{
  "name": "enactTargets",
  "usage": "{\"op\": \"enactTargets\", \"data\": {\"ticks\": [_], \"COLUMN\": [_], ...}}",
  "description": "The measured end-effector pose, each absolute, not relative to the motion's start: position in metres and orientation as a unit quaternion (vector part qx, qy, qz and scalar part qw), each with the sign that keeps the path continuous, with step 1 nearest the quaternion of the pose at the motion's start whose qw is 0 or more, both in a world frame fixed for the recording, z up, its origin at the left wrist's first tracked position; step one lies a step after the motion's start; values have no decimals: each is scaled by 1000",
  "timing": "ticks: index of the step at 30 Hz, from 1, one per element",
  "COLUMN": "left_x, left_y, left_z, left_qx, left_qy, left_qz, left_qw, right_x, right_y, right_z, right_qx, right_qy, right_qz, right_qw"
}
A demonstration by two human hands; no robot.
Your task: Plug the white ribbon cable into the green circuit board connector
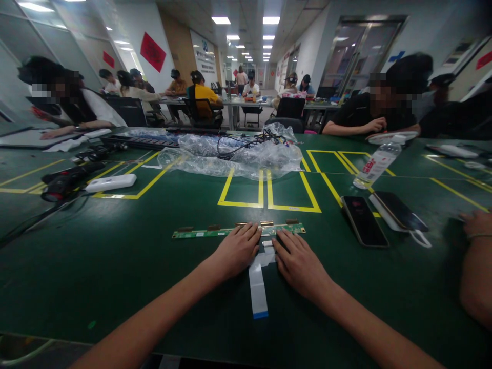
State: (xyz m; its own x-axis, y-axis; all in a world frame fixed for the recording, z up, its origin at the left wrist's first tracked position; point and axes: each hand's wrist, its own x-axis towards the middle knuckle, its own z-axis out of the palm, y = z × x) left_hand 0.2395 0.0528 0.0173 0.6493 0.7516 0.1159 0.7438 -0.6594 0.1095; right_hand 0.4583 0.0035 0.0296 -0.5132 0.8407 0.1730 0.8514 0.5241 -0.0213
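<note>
**Layout and contact state**

Black cables (265, 136) are gathered on and among the folds of crumpled, transparent plastic film (192, 163); whether the film forms a bag cannot be determined. A clear plastic bottle (378, 164) with a white cap and a red-and-white label is placed to the right; its fill level cannot be read. Outlines in flat yellow tape (294, 209) are laid on the smooth, dark green table (115, 266).

A long, narrow green circuit board (200, 233) is positioned crosswise in front of the person, with short, brownish tabs (214, 227) set along its far edge. A thin, white, flat ribbon cable (258, 289) with a blue near end is laid between the hands, on the near side of the board.

The middle and right portions of the board are partly covered by the extended fingers of the left hand (240, 248) and the right hand (302, 264) respectively. Whether anything is gripped beneath the fingertips cannot be told. A small white connector (268, 244) is located just beside the right index finger
</note>
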Motion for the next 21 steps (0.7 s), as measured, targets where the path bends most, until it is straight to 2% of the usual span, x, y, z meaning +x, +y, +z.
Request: {"op": "enactTargets", "data": {"ticks": [5, 15, 21], "left_x": [237, 231, 235], "left_y": [54, 62, 64], "left_z": [5, 13, 8], "left_qx": [907, 904, 892], "left_qy": [402, 357, 374], "left_qz": [128, 216, 239], "left_qw": [-3, 88, 79], "right_x": [458, 451, 447], "right_y": [5, 6, 7], "right_z": [25, 26, 27], "right_qx": [-484, -501, -503], "right_qy": [-872, -861, -858], "right_qz": [-21, -29, -26], "right_qw": [76, 82, 95]}}
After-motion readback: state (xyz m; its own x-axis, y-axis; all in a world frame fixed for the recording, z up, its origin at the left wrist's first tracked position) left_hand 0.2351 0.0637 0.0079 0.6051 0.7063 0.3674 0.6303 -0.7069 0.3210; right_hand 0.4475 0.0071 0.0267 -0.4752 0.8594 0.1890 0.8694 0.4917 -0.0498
